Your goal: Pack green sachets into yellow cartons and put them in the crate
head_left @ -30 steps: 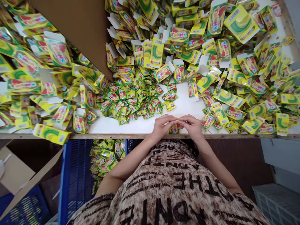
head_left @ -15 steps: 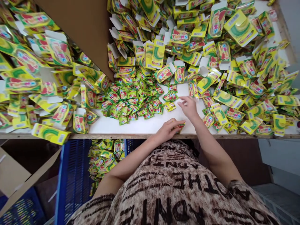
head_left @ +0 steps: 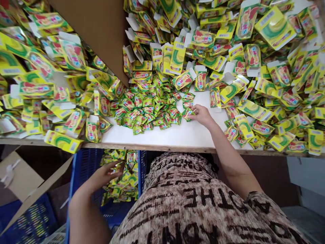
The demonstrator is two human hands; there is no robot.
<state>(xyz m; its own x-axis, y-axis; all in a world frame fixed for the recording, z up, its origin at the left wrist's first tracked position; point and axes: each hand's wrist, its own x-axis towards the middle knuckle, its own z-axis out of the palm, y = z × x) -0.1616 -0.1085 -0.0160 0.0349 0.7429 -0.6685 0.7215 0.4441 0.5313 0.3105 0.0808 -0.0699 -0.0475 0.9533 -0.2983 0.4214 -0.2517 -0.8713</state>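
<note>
On the white tabletop, my right hand (head_left: 203,116) pinches the edge of a small green wrapped candy (head_left: 187,114) with a watermelon picture. Another wrapped candy (head_left: 188,97) lies just beyond it. To the left is a heap of the same wrapped candies (head_left: 144,110). Below the table edge, my left hand (head_left: 111,172) hangs over a blue plastic crate (head_left: 85,162), its thumb and fingers apart. Under that hand, yellow-green candy boxes (head_left: 127,183) fill part of the crate. Colour shows between its fingers and seems to belong to the boxes underneath.
Piles of small open-flapped candy boxes (head_left: 259,86) cover the table's right and back. More boxes (head_left: 45,88) lie at the left, behind a brown cardboard panel (head_left: 93,30). One box (head_left: 63,141) overhangs the wooden front edge (head_left: 152,147). An open carton (head_left: 25,176) stands at lower left.
My left hand has left the table edge, where it held a small box, and swung left and down over the crate. My right hand has closed on a wrapped candy. The view has shifted slightly.
</note>
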